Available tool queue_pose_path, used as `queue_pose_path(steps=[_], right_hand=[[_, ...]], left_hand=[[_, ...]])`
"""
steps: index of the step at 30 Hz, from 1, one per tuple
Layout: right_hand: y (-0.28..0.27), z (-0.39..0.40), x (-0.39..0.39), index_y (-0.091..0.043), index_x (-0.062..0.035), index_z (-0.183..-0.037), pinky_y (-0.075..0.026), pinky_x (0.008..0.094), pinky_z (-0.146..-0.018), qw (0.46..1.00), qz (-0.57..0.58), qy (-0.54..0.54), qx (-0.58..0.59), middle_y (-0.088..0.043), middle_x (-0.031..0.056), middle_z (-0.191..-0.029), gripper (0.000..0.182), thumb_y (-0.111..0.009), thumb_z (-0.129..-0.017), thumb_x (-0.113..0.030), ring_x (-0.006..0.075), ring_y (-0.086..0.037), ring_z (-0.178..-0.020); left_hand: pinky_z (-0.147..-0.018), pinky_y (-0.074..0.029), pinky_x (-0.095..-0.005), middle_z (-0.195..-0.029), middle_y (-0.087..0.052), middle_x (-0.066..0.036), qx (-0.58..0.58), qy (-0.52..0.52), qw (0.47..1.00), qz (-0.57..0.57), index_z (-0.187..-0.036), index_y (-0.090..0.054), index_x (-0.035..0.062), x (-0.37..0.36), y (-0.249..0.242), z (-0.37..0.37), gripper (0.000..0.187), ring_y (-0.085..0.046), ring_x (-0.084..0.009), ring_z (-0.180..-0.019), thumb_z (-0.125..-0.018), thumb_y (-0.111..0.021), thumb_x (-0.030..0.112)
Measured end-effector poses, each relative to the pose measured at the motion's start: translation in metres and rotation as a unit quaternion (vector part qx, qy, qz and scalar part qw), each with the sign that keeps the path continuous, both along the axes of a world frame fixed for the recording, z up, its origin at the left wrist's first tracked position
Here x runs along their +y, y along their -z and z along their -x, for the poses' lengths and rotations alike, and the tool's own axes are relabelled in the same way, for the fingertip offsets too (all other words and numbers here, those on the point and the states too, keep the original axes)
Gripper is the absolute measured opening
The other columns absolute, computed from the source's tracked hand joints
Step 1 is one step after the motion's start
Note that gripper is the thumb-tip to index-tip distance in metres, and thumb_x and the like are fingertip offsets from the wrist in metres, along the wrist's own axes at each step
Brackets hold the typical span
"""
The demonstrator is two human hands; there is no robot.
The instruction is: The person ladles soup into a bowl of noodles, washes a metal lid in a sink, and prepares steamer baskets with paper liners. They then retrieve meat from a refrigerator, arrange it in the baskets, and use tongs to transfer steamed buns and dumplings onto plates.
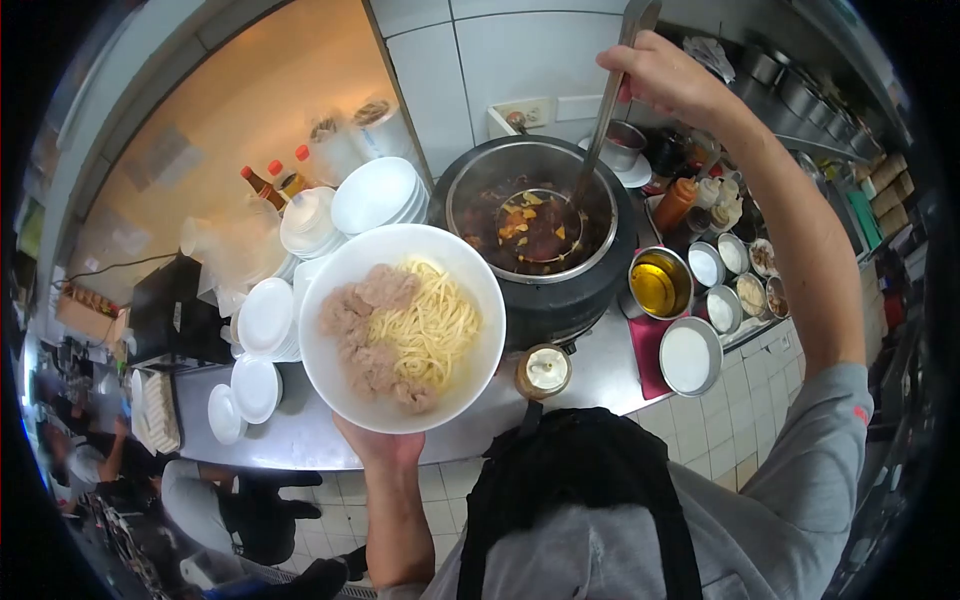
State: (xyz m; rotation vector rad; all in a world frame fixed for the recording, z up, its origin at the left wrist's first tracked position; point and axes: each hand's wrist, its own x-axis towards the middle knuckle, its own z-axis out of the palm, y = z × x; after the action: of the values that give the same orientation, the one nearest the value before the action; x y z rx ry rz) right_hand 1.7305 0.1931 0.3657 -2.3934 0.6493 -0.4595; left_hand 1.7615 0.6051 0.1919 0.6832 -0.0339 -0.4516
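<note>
My left hand (385,447) supports a large white bowl (488,345) from below, its fingers mostly hidden under the bowl. Inside lie pale yellow noodles (438,325) and greyish-pink pieces of meat (365,325). Up at the right, my right hand (672,78) is closed around the long metal handle of a ladle (604,120). The ladle's round head sits in a black-sided pot (463,275) of dark red-brown broth, with orange and yellow bits in it. The bowl is just left of the pot, near its rim.
Stacked white bowls (375,195) and plates (268,315) stand left. A squat jar (545,370) is before the pot. To the right are a pot of yellow oil (655,285), a container of white contents (690,357) and several seasoning tins. Another person (200,505) is at lower left.
</note>
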Motion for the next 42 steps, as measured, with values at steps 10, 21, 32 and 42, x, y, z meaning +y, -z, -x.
queue_pose_path(steps=[10, 21, 32, 42], right_hand=[[-0.066, 0.019, -0.001, -0.069, 0.0053, -0.079, -0.029, 0.0335, -0.041, 0.997, -0.007, 0.079, -0.018, -0.054, 0.0057, -0.055, 0.037, -0.057, -0.093, -0.027, 0.0146, -0.041, -0.043], [-0.035, 0.013, -0.019, -0.061, 0.0046, -0.074, -0.024, 0.0270, -0.036, 0.997, -0.017, 0.039, -0.069, -0.051, 0.0043, -0.059, 0.040, -0.059, -0.089, -0.033, 0.0078, -0.034, -0.039], [-0.002, 0.016, -0.032, -0.062, 0.0057, -0.074, -0.027, 0.0269, -0.036, 0.998, -0.044, 0.042, -0.035, -0.056, 0.0072, -0.062, 0.041, -0.059, -0.089, -0.033, 0.0095, -0.039, -0.040], [-0.089, 0.028, -0.015, -0.066, 0.0026, -0.075, -0.030, 0.0339, -0.041, 0.992, 0.022, 0.116, -0.032, -0.051, 0.0032, -0.054, 0.031, -0.057, -0.091, -0.023, 0.0143, -0.039, -0.042]], left_hand=[[-0.110, -0.044, -0.0485, -0.148, -0.047, -0.015, -0.018, 0.056, 0.997, 0.056, -0.148, -0.040, 0.0047, -0.024, 0.002, -0.008, 0.056, -0.049, -0.0331, -0.134, -0.104, -0.041, 0.040], [-0.107, -0.047, -0.0468, -0.141, -0.053, -0.013, 0.045, 0.006, 0.998, 0.036, -0.144, -0.045, 0.0031, -0.056, 0.011, -0.013, 0.050, -0.054, -0.0307, -0.129, -0.104, -0.041, 0.032], [-0.109, -0.046, -0.0489, -0.144, -0.051, -0.015, 0.024, 0.023, 0.998, 0.056, -0.146, -0.042, 0.0027, -0.057, 0.013, -0.012, 0.052, -0.052, -0.0326, -0.131, -0.104, -0.040, 0.033], [-0.113, -0.040, -0.0463, -0.151, -0.045, -0.010, -0.007, 0.056, 0.997, 0.049, -0.151, -0.037, 0.0088, -0.073, 0.012, -0.018, 0.059, -0.045, -0.0304, -0.138, -0.106, -0.035, 0.048]])
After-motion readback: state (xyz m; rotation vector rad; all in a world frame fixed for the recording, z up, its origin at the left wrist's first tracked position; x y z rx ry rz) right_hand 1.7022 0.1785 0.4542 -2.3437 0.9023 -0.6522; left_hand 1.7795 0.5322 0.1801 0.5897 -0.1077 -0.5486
